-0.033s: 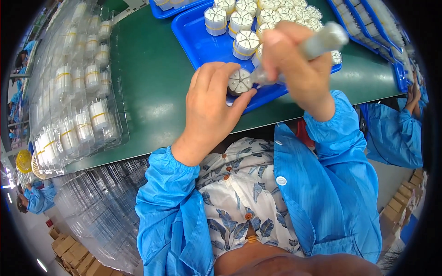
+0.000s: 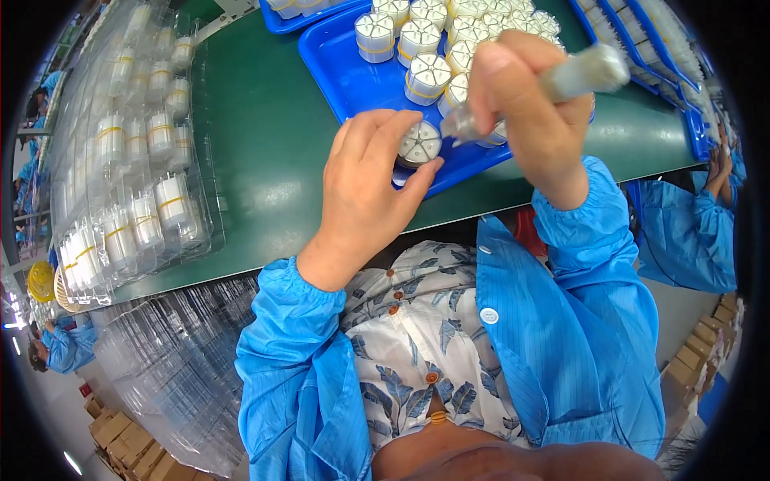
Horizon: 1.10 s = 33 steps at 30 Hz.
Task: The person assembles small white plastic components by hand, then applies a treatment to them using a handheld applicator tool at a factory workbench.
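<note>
My left hand is closed round a short bundle of white wedge-shaped pieces, its round top with spoke-like gaps facing up. It is over the near edge of a blue tray. My right hand grips a stick-shaped, whitish translucent tool, whose kind I cannot make out through the blur. The tool's lower end points at the bundle from the right, a little apart from it. Behind my hands, several similar bundles with yellow bands stand upright in the tray.
Clear plastic trays of banded white bundles are stacked at the left of the green table. More blue trays stand at the far right. Clear plastic sheets lie below the table's left edge. A co-worker's blue sleeve shows at right.
My right hand and the tool have shifted slightly right, so the tool's tip is farther from the bundle. My left hand has barely moved.
</note>
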{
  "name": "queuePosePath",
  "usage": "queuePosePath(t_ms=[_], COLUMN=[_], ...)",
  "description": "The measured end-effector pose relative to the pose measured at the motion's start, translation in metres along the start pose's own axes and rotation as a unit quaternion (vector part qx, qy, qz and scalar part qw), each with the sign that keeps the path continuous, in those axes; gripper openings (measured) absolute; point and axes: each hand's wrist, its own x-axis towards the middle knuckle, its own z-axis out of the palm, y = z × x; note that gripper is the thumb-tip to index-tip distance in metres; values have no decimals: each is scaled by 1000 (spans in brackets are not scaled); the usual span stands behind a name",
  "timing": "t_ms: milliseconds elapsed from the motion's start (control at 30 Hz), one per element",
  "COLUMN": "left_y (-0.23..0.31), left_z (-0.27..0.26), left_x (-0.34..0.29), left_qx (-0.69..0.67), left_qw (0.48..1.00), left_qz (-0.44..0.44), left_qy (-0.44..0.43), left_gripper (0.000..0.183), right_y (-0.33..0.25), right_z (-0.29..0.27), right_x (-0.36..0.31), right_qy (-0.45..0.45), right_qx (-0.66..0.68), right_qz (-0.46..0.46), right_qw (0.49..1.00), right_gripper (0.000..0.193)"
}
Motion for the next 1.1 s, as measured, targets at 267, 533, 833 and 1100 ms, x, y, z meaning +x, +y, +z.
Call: queuePosePath(t_ms=[267, 533, 833, 1100], left_y=[2, 0, 6, 3], left_z=[-2, 0, -5, -6], left_x=[0, -2, 1, 2], left_qx=[-39, -35, 31, -68], left_qw=[998, 999, 999, 996], left_qz=[-40, -39, -38, -42], left_qy=[-13, -8, -21, -33], left_gripper=[52, 49, 50, 55], right_y=[11, 11, -3, 9], right_z=[-3, -1, -8, -9], right_x=[-2, -6, 3, 6], right_qy=[-74, -79, -52, -127], right_qx=[-56, -80, -1, -51], right_qz=[-34, -33, -7, -16], right_qw=[995, 993, 999, 990], right_gripper=[31, 28, 28, 28])
